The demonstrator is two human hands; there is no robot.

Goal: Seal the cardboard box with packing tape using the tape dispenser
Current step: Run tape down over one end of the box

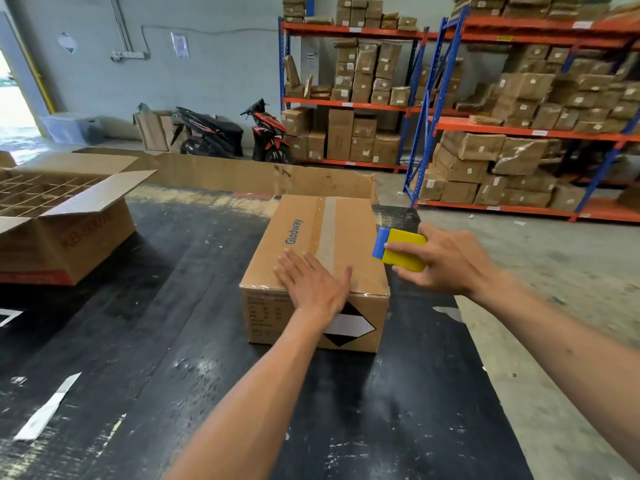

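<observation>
on a black warehouse table, left hand [313, 284] lies flat on the cardboard box [313, 268]; right hand [446, 259] grips the tape dispenser [401, 250] beside it, seam apparently taped; next, smoothing.

We see a black, scuffed table [194, 375] carrying the closed cardboard box [298, 233] under our left fingers [294, 268]. Well left of those fingers sits an open carton [65, 233] with dividers; a white strip [48, 407] lies nearer us.
</observation>
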